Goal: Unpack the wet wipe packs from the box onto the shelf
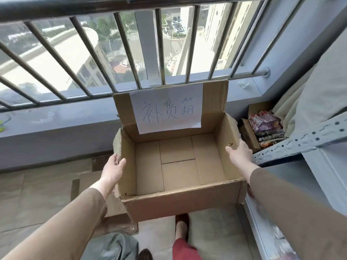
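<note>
A brown cardboard box (180,201) is lifted off the floor in front of me, its lid flap up and bearing a white handwritten paper label (167,107). The inside of the box is bare, with no packs in it. My left hand (112,169) grips the left wall, thumb at the rim. On the right wall my right hand (239,154) holds on, thumb over the rim and fingers outside. The grey metal shelf (300,140) stands at the right. Blurred colourful items (281,241) lie on a lower level beside my right arm; I cannot tell what they are.
A small open carton of snack packets (264,128) sits in the corner behind the shelf. Window bars (131,59) and a grey ledge (56,124) run behind the box. Flattened cardboard (84,184) covers the floor, and my foot (182,226) is under the box.
</note>
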{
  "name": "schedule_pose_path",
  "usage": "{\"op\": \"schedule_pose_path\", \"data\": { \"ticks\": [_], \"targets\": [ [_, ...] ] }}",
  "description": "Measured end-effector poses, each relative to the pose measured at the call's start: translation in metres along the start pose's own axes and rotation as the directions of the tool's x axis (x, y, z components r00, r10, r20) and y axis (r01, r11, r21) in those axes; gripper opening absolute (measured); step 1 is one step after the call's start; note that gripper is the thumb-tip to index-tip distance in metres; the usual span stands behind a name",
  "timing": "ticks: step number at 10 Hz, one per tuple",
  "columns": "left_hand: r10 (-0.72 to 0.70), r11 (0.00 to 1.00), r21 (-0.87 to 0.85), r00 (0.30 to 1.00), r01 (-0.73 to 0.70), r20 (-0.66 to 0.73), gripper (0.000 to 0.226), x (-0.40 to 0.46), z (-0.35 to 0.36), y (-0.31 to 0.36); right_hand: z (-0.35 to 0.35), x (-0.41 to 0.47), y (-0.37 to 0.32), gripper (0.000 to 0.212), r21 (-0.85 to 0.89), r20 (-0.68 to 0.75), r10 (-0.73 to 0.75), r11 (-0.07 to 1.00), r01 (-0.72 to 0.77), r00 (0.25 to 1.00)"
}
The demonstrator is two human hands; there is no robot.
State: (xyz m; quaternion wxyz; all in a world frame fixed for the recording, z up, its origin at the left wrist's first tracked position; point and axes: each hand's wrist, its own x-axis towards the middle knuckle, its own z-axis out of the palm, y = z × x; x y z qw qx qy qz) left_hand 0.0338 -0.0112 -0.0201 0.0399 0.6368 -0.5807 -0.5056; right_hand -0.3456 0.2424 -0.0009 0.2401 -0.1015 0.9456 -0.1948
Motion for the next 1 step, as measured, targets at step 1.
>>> {"op": "schedule_pose_path", "data": {
  "ticks": [1],
  "targets": [
    [0.097, 0.987, 0.126, 0.994, -0.103, 0.050, 0.058, -0.0121, -0.0088, 0.0042, -0.0010, -0.0341, -0.0119, 0.067, -0.063, 0.011, -0.108, 0.992, 0.109, 0.994]
  ]
}}
